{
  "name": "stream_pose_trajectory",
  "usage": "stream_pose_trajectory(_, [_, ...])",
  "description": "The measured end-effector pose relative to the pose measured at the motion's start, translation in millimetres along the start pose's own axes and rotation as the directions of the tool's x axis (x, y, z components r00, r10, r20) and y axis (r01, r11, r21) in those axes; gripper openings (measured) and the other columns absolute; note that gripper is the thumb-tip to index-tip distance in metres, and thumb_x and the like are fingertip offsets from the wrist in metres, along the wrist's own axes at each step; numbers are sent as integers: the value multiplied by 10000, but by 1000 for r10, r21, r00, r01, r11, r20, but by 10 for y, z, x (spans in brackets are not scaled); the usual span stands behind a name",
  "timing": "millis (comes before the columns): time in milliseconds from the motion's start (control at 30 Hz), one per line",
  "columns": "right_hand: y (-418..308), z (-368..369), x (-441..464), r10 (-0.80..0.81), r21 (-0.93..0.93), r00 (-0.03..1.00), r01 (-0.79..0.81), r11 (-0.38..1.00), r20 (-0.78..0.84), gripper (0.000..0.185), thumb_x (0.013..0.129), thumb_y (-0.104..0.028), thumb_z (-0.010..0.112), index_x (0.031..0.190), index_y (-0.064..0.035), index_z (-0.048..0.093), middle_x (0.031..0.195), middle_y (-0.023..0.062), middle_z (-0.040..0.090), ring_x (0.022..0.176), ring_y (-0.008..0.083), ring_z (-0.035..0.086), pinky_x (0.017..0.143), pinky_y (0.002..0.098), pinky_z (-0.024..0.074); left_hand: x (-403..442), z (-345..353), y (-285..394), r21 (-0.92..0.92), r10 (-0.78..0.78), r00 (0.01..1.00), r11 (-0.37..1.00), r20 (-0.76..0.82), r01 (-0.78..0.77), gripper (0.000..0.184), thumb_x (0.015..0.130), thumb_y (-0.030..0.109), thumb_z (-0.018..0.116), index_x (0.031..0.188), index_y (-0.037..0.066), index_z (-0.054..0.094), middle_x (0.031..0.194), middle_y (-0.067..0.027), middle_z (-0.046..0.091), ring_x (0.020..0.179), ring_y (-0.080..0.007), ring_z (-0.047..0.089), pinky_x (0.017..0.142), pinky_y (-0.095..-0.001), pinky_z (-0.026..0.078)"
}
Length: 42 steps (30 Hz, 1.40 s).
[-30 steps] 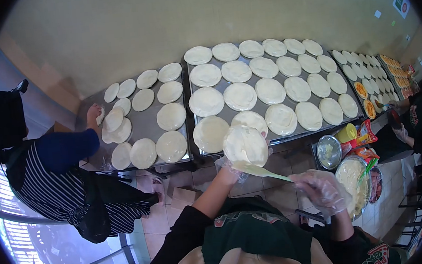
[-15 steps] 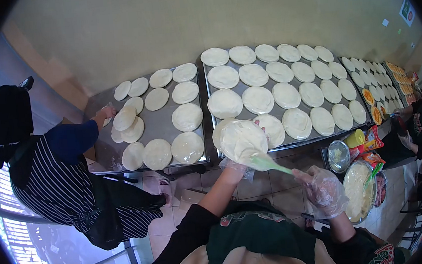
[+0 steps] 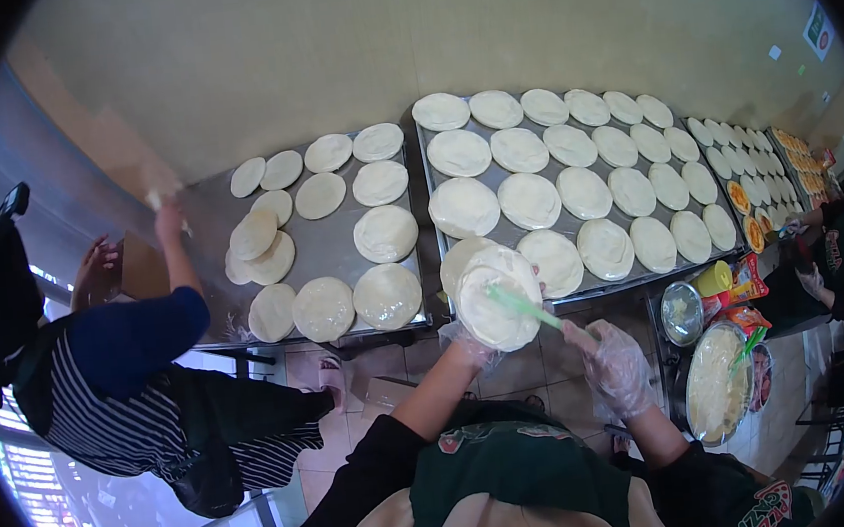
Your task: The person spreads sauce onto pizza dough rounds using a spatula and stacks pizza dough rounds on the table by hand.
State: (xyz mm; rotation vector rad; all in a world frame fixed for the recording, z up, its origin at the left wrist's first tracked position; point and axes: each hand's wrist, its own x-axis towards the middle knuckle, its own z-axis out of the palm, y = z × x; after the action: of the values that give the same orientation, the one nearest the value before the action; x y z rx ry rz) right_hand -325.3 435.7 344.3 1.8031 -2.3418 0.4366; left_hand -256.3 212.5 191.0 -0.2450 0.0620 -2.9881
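Note:
My gloved left hand [image 3: 471, 345] holds up a round pizza crust [image 3: 491, 333] from beneath, its fingers partly hidden by it. White creamy spread covers the crust's top. In my gloved right hand [image 3: 620, 367] is the handle of a green spatula [image 3: 524, 306], its blade lying in the spread near the crust's middle. The held crust overlaps another crust [image 3: 457, 258] at the front edge of the middle table. Rows of white-coated crusts [image 3: 554, 264] lie just behind my hands.
A co-worker [image 3: 138, 339] in a striped apron reaches over a cardboard box [image 3: 144, 268] by the left table [image 3: 198, 208], which bears more crusts. At right stand a large bowl of white spread [image 3: 719, 388], a metal bowl [image 3: 681, 312] and a yellow container [image 3: 713, 279]. Another person [image 3: 833, 258] works beyond.
My spatula has moved from the crust's lower right edge to its middle, and the crust faces me more. The co-worker's hand has left the left table's crusts and risen toward the wall.

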Motion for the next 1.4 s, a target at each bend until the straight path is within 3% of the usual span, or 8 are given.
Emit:
stream_pose_trajectory(267, [84, 41, 137, 332, 140, 934, -314, 939, -130, 325, 895, -38, 689, 1206, -130, 681, 769, 116, 584, 668, 298, 618, 566, 429, 489, -258, 360, -35, 868, 93, 995, 496, -26, -23, 715, 985, 524, 511, 1546, 119, 331, 1495, -172, 474, 1361, -388, 466, 1176, -570, 350])
stream_pose_trajectory(333, [8, -5, 35, 340, 104, 930, -328, 939, -140, 381, 854, -27, 711, 1210, -160, 685, 782, 99, 597, 676, 283, 626, 564, 421, 497, -275, 282, 13, -12, -49, 990, 999, -134, 48, 776, 961, 535, 547, 1561, 109, 300, 1516, -181, 443, 1376, -383, 452, 1162, -580, 368])
stream_pose_trajectory(433, [-157, 25, -237, 39, 68, 998, -36, 997, -46, 607, 772, -19, 701, 1338, -226, 624, 862, 89, 595, 680, 288, 613, 562, 430, 509, -237, 147, -22, -355, -195, 977, 922, -80, 155, 771, 976, 556, 493, 1570, 110, 282, 1556, -174, 393, 1399, -392, 425, 1145, -607, 375])
stream_pose_trajectory(633, [-216, 89, -206, 125, -84, 991, -129, 988, -49, 616, 768, -13, 689, 1344, -224, 627, 886, 88, 572, 725, 278, 612, 600, 425, 523, -284, 259, -9, 93, -141, 990, 985, -15, 142, 735, 1003, 572, 415, 1564, 115, 286, 1582, -163, 357, 1400, -382, 421, 1168, -588, 355])
stream_pose_trajectory(833, [-28, 91, -179, 221, -100, 967, -234, 967, -128, 476, 844, -74, 710, 1296, -209, 654, 878, 96, 595, 724, 286, 625, 598, 431, 512, -398, 359, -92, -329, -228, 974, 920, -10, 212, 699, 1029, 572, 363, 1537, 92, 346, 1586, -182, 356, 1411, -407, 411, 1177, -594, 332])
stream_pose_trajectory(1033, [107, -164, -163, 264, -3, 949, -269, 963, -172, 447, 861, -62, 722, 1281, -195, 651, 772, 94, 588, 657, 301, 613, 566, 429, 491, -224, 560, -173, -69, -338, 939, 937, 65, 342, 700, 1027, 554, 371, 1539, 77, 343, 1578, -197, 369, 1429, -316, 413, 1196, -549, 317])
stream_pose_trajectory(1233, [-64, -212, -144, 109, -98, 994, -105, 990, 32, 599, 793, -32, 657, 1374, -161, 588, 923, 129, 581, 801, 293, 611, 664, 427, 518, -185, 211, -287, -477, -309, 941, 854, -141, 209, 683, 1020, 542, 395, 1532, 91, 367, 1538, -191, 427, 1378, -430, 444, 1154, -601, 358])
stream_pose_trajectory(1400, [326, -190, -117, 274, -169, 960, -262, 950, 51, 507, 828, -37, 653, 1323, -145, 627, 876, 136, 582, 752, 296, 614, 605, 429, 495, -197, 303, -442, -253, -271, 962, 933, -23, 257, 704, 1009, 558, 408, 1546, 106, 345, 1561, -170, 407, 1427, -405, 391, 1187, -558, 329])
